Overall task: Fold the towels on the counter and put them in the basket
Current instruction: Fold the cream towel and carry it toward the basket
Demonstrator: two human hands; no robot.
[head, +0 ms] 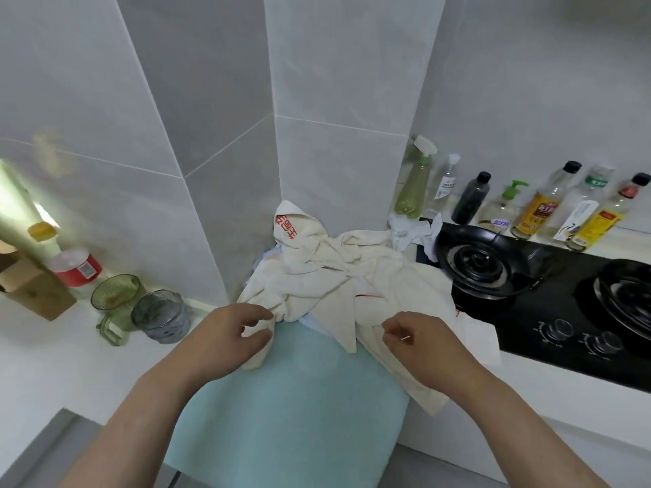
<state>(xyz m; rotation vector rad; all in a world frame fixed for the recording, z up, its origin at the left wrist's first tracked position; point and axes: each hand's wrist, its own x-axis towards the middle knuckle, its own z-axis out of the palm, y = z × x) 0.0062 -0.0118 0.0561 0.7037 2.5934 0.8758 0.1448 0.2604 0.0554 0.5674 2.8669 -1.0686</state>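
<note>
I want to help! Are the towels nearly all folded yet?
Not nearly. Nothing looks folded: the cream towels lie in a crumpled heap over the blue towel. The left hand and right hand each pinch cream cloth. Folding and basketing remain; no basket shows.

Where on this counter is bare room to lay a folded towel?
Bare counter in front of the cups, left of the teal towel; a strip before the hob. Crowded: cream towels in the corner, bottles behind.
</note>
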